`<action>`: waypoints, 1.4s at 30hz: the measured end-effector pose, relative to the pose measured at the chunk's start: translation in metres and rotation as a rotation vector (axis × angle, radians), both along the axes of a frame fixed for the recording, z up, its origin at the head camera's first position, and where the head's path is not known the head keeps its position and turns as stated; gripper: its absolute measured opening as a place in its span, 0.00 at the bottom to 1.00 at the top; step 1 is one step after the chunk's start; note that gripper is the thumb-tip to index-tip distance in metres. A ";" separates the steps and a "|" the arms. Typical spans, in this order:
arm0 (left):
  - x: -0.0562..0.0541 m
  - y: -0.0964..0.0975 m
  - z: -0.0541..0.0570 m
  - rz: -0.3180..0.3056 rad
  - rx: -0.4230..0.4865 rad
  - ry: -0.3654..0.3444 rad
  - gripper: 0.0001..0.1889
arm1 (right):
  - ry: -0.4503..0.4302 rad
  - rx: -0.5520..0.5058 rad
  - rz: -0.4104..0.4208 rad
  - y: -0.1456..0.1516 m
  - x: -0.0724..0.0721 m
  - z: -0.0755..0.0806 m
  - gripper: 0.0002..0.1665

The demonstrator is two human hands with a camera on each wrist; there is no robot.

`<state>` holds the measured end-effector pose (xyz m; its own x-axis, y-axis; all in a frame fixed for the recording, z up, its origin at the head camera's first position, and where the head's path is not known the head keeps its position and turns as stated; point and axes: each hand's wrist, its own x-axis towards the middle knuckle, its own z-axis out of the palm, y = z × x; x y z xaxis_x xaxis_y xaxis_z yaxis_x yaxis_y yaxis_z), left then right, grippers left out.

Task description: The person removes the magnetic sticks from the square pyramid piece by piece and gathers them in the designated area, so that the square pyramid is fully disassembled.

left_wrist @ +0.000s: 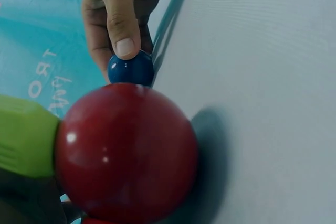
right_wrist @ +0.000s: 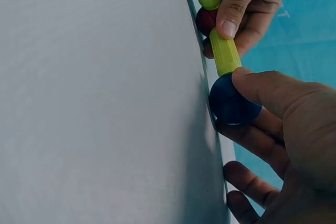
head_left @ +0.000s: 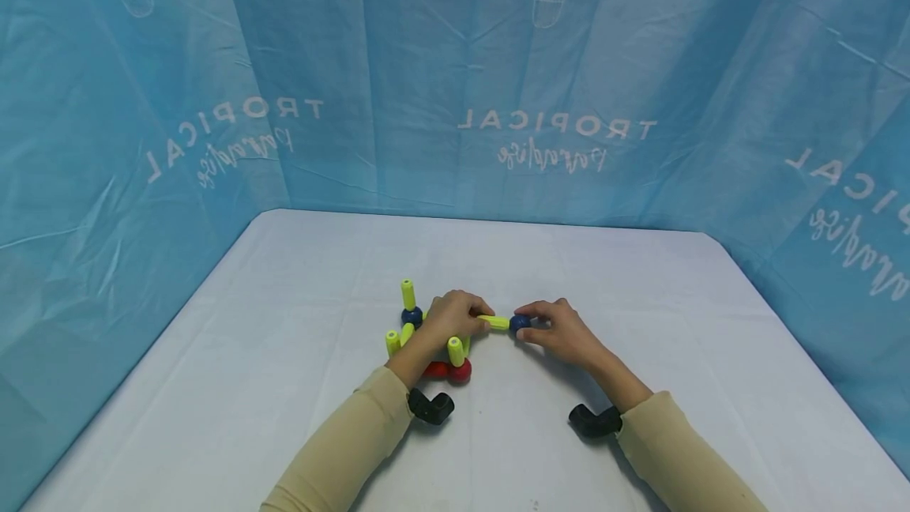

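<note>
My left hand pinches a yellow-green ribbed rod on the right side of a ball-and-rod construction. At the rod's outer end is a blue ball, pinched between thumb and fingers of my right hand. In the right wrist view the rod meets the blue ball, and a dark red ball sits at its other end, partly behind the left hand. Upright rods rise from another blue ball and a red ball. My left hand and forearm hide the construction's middle.
A white-covered table lies under everything, with a blue printed curtain around its back and sides. Black curved pieces are at both wrists. In the left wrist view, a red ball looms close to the camera.
</note>
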<state>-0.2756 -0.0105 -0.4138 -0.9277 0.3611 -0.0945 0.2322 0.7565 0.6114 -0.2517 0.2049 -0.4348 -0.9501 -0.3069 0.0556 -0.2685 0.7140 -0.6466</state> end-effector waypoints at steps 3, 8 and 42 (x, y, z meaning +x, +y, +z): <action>0.002 -0.001 -0.001 0.003 -0.008 0.013 0.10 | 0.002 0.004 -0.004 -0.001 -0.001 -0.001 0.22; 0.003 -0.006 0.000 0.028 -0.038 0.046 0.10 | -0.027 -0.002 -0.065 0.006 -0.004 -0.005 0.22; 0.005 -0.012 -0.001 0.069 -0.026 0.027 0.11 | -0.089 -0.059 -0.264 -0.005 -0.115 -0.001 0.27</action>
